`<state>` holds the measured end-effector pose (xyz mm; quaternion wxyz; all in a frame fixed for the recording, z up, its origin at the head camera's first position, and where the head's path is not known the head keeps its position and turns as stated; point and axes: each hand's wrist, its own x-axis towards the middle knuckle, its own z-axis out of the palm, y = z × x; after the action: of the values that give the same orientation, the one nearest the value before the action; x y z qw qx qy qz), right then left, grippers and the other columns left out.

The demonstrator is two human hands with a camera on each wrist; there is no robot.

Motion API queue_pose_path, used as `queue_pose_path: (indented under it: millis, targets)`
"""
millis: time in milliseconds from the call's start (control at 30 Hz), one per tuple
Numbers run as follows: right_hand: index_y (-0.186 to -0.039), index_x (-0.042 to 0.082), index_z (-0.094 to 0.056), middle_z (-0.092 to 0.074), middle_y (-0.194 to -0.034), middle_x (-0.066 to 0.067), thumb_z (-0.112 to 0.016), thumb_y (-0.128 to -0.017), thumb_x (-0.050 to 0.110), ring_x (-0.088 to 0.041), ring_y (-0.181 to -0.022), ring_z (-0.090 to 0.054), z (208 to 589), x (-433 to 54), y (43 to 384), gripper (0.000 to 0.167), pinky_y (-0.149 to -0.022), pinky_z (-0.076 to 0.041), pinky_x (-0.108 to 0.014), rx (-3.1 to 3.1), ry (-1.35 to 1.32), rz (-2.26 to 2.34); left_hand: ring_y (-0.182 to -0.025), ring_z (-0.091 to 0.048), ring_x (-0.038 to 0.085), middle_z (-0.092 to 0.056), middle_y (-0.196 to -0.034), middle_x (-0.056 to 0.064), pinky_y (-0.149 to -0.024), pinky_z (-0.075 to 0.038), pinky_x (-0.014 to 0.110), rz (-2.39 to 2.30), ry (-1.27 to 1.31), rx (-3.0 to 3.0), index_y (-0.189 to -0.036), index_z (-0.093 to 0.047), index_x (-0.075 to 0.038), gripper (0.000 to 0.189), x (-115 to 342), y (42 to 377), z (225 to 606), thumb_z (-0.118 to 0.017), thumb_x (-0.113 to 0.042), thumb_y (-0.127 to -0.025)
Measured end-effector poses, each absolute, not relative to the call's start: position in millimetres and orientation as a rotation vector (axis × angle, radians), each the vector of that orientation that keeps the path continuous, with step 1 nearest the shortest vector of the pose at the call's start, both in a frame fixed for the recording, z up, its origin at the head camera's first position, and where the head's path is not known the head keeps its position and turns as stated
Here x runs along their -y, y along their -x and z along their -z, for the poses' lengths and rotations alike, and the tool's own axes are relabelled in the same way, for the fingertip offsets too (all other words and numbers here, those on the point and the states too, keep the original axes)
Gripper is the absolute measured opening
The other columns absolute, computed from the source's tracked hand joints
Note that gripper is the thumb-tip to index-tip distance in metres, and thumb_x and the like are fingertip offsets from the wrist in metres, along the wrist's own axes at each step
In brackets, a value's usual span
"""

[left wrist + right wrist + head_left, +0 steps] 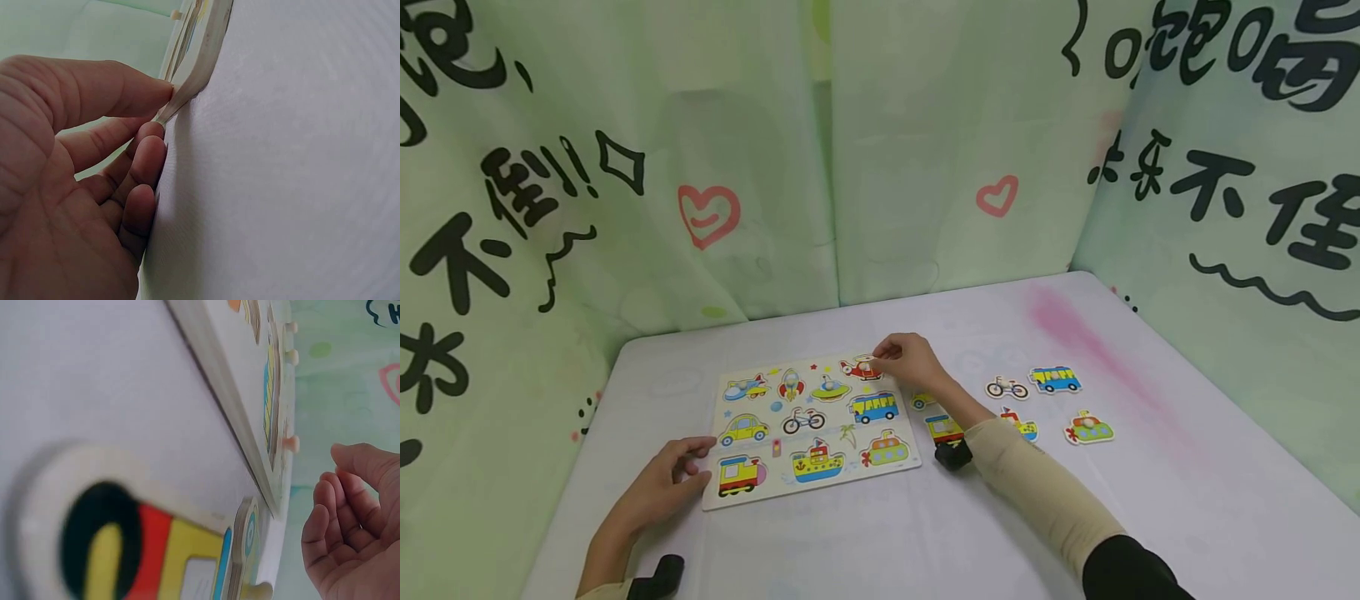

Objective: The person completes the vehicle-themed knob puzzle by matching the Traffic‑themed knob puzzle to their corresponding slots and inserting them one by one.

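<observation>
A wooden peg puzzle board (778,487) printed with colourful vehicles lies on the table. Beside its left edge is my left hand (658,487); in the left wrist view its thumb and a fingertip touch the board's corner (203,59). Over the board's top right is my right hand (913,364), fingertips close to a red helicopter piece (859,369). The right wrist view shows that hand (356,519) with thumb and fingers loosely bent, nothing between them, apart from a wooden peg (292,444) on the board. Plane (747,387), rocket (791,386) and saucer (831,388) pieces sit in the top row.
Loose pieces lie right of the board: a bicycle (1006,387), a bus (1056,380), a boat (1025,427), a submarine (1090,428), a train (943,429) and a car (921,402). The right forearm partly covers some. Green printed curtains (895,233) surround the white table (820,554).
</observation>
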<state>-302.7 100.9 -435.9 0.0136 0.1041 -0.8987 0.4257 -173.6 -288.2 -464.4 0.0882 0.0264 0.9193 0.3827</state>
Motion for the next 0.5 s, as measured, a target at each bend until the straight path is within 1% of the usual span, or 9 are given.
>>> queue_pose_path:
  millis: [167,300,500]
  targets:
    - [-0.100,0.006,-0.074,-0.070,-0.094,-0.006,-0.077,-0.092,0.019,-0.019,-0.085,-0.062,433,-111,293,0.016,-0.080,-0.052,-0.031,2.773,-0.315,-1.356,-0.105,-0.048,0.026,-0.055,-0.127,0.017,-0.084,-0.042,0.035,-1.133,-0.072,-2.737,-0.143,-0.051,0.000,0.053,288,174,463,-0.068,-0.009,-0.094]
    - [-0.100,0.007,-0.074,-0.071,-0.094,-0.005,-0.077,-0.092,0.020,-0.019,-0.084,-0.062,431,-118,286,0.015,-0.078,-0.052,-0.030,2.756,-0.315,-1.379,-0.105,-0.048,0.025,-0.055,-0.127,0.017,-0.083,-0.042,0.034,-1.125,-0.081,-2.741,-0.143,-0.051,0.000,0.053,289,174,464,-0.068,-0.009,-0.094]
    - [-0.101,0.007,-0.074,-0.070,-0.094,-0.004,-0.076,-0.092,0.020,-0.018,-0.086,-0.062,430,-127,278,0.016,-0.079,-0.052,-0.030,2.761,-0.327,-1.356,-0.105,-0.048,0.025,-0.055,-0.129,0.017,-0.082,-0.042,0.032,-1.128,-0.082,-2.740,-0.143,-0.051,-0.001,0.054,290,175,467,-0.068,-0.011,-0.094]
